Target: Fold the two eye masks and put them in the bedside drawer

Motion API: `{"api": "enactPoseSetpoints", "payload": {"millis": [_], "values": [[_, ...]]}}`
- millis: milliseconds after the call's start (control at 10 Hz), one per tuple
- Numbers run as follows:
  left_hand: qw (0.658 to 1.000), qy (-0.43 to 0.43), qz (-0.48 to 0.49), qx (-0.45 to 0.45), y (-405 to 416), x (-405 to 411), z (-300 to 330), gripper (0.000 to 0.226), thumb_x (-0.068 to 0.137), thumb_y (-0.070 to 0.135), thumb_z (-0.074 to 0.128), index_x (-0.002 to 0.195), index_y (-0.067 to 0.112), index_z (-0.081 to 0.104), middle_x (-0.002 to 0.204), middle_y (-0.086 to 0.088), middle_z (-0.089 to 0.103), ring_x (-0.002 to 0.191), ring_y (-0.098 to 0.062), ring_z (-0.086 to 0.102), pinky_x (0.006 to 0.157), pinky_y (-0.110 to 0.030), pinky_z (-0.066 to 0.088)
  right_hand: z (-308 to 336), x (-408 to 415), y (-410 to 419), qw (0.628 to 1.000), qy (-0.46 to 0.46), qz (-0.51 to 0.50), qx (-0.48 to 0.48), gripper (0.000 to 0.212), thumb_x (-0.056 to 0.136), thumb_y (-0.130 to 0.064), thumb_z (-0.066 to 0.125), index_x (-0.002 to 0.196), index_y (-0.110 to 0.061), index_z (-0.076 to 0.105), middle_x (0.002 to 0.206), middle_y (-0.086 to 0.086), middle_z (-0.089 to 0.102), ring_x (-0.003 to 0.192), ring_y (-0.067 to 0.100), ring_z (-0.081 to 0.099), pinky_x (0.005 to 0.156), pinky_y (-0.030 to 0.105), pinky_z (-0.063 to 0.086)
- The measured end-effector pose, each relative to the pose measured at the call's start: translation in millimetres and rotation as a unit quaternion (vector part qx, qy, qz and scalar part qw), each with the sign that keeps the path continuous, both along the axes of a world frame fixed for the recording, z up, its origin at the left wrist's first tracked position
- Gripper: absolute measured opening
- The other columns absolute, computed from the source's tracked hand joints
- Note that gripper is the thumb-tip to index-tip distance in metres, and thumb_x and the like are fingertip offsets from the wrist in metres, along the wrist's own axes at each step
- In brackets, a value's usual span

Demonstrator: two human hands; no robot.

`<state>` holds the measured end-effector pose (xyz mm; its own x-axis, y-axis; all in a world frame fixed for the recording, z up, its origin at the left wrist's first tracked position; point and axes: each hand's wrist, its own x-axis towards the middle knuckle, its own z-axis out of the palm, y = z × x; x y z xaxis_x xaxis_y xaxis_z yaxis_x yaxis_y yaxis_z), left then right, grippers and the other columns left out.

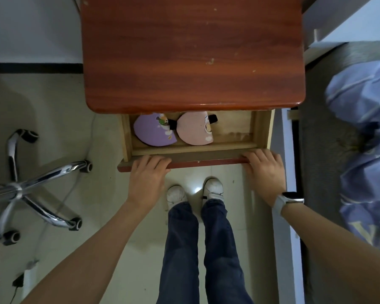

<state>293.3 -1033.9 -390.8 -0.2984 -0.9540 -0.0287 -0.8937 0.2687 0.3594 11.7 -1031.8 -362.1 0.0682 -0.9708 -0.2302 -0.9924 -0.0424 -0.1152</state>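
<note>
The bedside drawer [206, 148] stands pulled out under the red-brown top of the nightstand [191, 53]. Inside it lie two folded eye masks side by side: a purple one [151, 133] at the left and a pink one [194, 130] beside it, each with a black strap end showing. My left hand [148, 174] rests on the left part of the drawer's front edge, fingers curled over it. At the right end of the same edge, my right hand [264, 170], with a white watch on the wrist, grips it too.
A chrome chair base [31, 178] with castors stands on the tiled floor at the left. At the right is a bed with a blue quilt [364, 137]. My legs and white shoes [194, 191] stand directly below the drawer. Cables lie on the floor at lower left.
</note>
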Motion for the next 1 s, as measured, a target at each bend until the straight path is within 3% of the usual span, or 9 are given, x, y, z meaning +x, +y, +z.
{"api": "enactPoseSetpoints", "payload": {"millis": [100,200,300,400,600,700,800,900,1000], "values": [[0.996,0.007,0.001,-0.087,-9.6,4.6,14.0,0.016,0.081,0.021,0.065,0.094,0.012,0.066,0.086,-0.005,0.070,0.087,-0.019,0.050,0.071,-0.040,0.045,13.8,-9.9,-9.8,0.997,-0.004,0.033,-0.063,0.020,0.082,-0.021,0.061,0.096,-0.006,0.064,0.095,0.014,0.069,0.088,0.034,0.064,0.078,0.044,0.049],[0.991,-0.026,-0.009,-0.128,-20.0,8.8,24.4,0.028,0.083,0.029,0.061,0.108,0.016,0.059,0.107,-0.006,0.065,0.107,-0.021,0.047,0.087,-0.041,0.034,22.7,-17.9,-20.1,0.994,0.013,0.052,-0.095,0.036,0.077,-0.025,0.070,0.105,-0.006,0.060,0.109,0.017,0.066,0.104,0.035,0.061,0.093,0.049,0.043],[0.985,-0.065,-0.022,-0.158,-34.0,10.1,31.6,0.053,0.081,0.034,0.062,0.128,0.016,0.046,0.135,-0.009,0.046,0.129,-0.025,0.035,0.099,-0.045,0.027,32.8,-23.7,-35.5,0.991,0.041,0.076,-0.100,0.062,0.073,-0.030,0.073,0.125,-0.009,0.045,0.130,0.021,0.054,0.124,0.038,0.048,0.107,0.058,0.023],[0.985,-0.084,-0.011,-0.147,-56.8,10.1,33.3,0.063,0.080,0.032,0.066,0.135,0.015,0.039,0.142,-0.015,0.043,0.137,-0.026,0.026,0.109,-0.054,0.024,37.4,-20.5,-57.9,0.991,0.065,0.080,-0.083,0.077,0.074,-0.033,0.070,0.137,-0.013,0.030,0.143,0.023,0.038,0.134,0.039,0.033,0.107,0.062,0.013],[0.988,-0.095,-0.016,-0.118,-101.5,8.1,38.7,0.058,0.081,0.023,0.064,0.134,0.015,0.040,0.143,-0.014,0.044,0.134,-0.033,0.036,0.109,-0.058,0.026,35.9,-11.7,-99.8,0.988,0.101,0.073,-0.088,0.067,0.080,-0.035,0.061,0.137,-0.011,0.035,0.142,0.022,0.041,0.131,0.040,0.038,0.106,0.063,0.023],[0.988,-0.108,-0.005,-0.107,-113.7,3.5,40.0,0.062,0.078,0.021,0.066,0.134,0.017,0.039,0.143,-0.013,0.044,0.134,-0.033,0.037,0.108,-0.061,0.025,38.0,-6.6,-112.1,0.994,0.081,0.041,-0.064,0.061,0.083,-0.031,0.055,0.137,-0.012,0.033,0.142,0.023,0.040,0.131,0.042,0.037,0.106,0.062,0.023],[0.988,-0.121,-0.003,-0.097,-116.7,0.1,38.9,0.068,0.074,0.020,0.070,0.134,0.017,0.038,0.143,-0.013,0.044,0.134,-0.034,0.036,0.107,-0.064,0.024,43.7,-2.7,-117.7,0.997,0.061,0.021,-0.042,0.055,0.086,-0.029,0.034,0.138,-0.012,0.031,0.141,0.025,0.040,0.131,0.043,0.036,0.107,0.062,0.025],[0.992,-0.094,-0.005,-0.081,-118.4,3.8,41.2,0.066,0.077,0.038,0.067,0.134,0.018,0.040,0.144,-0.012,0.042,0.135,-0.033,0.034,0.109,-0.062,0.020,54.2,2.0,-107.5,0.999,0.016,0.027,-0.011,0.072,0.084,-0.035,0.055,0.143,-0.017,0.019,0.151,0.016,0.025,0.141,0.034,0.019,0.113,0.057,0.013],[0.997,-0.057,0.013,-0.055,-116.9,1.9,44.0,0.061,0.081,0.053,0.051,0.131,0.019,0.046,0.143,-0.010,0.045,0.135,-0.030,0.035,0.111,-0.060,0.018,80.6,13.3,-97.1,0.983,-0.170,-0.038,-0.060,0.067,0.085,-0.034,0.058,0.141,-0.018,0.026,0.149,0.011,0.029,0.140,0.027,0.021,0.115,0.054,0.016]]}}
